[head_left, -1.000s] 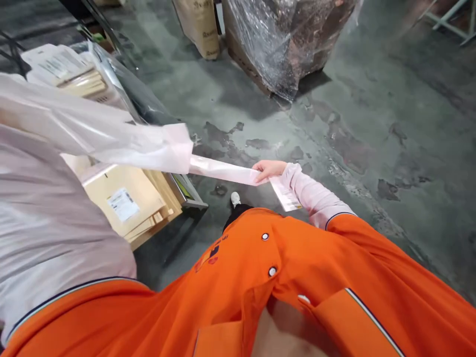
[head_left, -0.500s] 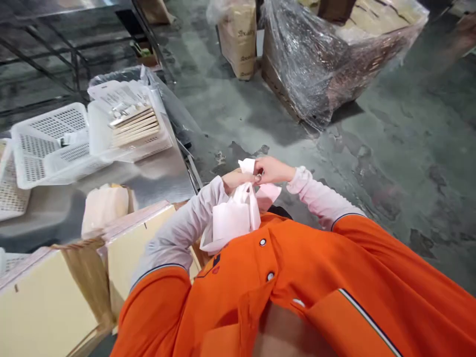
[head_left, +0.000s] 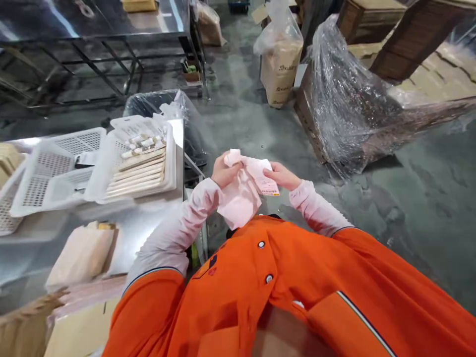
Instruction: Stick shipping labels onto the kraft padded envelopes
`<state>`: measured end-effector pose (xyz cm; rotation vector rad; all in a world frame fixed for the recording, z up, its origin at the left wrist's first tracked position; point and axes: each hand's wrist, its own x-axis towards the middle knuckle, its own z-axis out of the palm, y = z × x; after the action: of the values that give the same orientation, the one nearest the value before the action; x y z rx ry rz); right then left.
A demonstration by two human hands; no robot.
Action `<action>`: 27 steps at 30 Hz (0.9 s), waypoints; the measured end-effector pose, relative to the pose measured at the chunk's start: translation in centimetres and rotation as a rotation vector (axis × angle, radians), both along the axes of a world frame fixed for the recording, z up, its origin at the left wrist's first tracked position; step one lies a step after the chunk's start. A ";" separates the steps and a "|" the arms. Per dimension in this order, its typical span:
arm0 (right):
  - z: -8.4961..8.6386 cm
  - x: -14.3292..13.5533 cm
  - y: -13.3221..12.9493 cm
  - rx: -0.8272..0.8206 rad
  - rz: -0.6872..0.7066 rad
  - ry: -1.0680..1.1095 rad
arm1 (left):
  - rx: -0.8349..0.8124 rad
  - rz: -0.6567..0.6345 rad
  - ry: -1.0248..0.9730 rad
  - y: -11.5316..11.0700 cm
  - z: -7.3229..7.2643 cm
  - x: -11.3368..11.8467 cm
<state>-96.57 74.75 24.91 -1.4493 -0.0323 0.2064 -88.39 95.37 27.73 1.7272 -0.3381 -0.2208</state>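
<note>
My left hand (head_left: 225,171) is closed around the gathered part of a white label strip (head_left: 240,201), whose loose length hangs in folds in front of the orange clothing. My right hand (head_left: 283,175) pinches the edge of the strip's printed end (head_left: 265,181), which carries small text and a yellow corner. Between the two hands the paper is stretched out. The fingertips of my left hand are partly covered by the paper, and the print is too small to read.
On the steel table (head_left: 148,213) at left stand a white basket (head_left: 29,198) and a white bin (head_left: 171,168) of flat packs and small white-wrapped pieces. A wrapped bundle (head_left: 80,255) lies nearer. Film-wrapped cartons (head_left: 338,109) and a brown sack (head_left: 278,74) stand on the floor ahead.
My hands have moved apart from their close grip, drawing the paper out between them and bringing its printed face into view. The head view has shifted, showing more of the far table.
</note>
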 end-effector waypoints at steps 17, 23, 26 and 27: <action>4.2 32.1 -6.8 -0.951 0.560 -0.262 | 0.139 -0.884 0.033 -5.1 -0.8 31.0; 3.3 45.6 -2.1 -1.016 0.494 -0.282 | 0.751 -0.878 -0.193 -4.0 0.7 43.4; 1.8 51.5 -0.2 -0.955 0.276 -0.288 | 0.844 -0.721 -0.261 -0.4 1.0 50.0; 1.3 53.2 0.2 -0.915 0.181 -0.271 | 0.866 -0.638 -0.280 1.2 0.9 52.2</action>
<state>-43.34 74.93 26.18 -2.3836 -0.3252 0.1759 -36.18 96.60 28.59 2.4590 -1.1270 -0.6614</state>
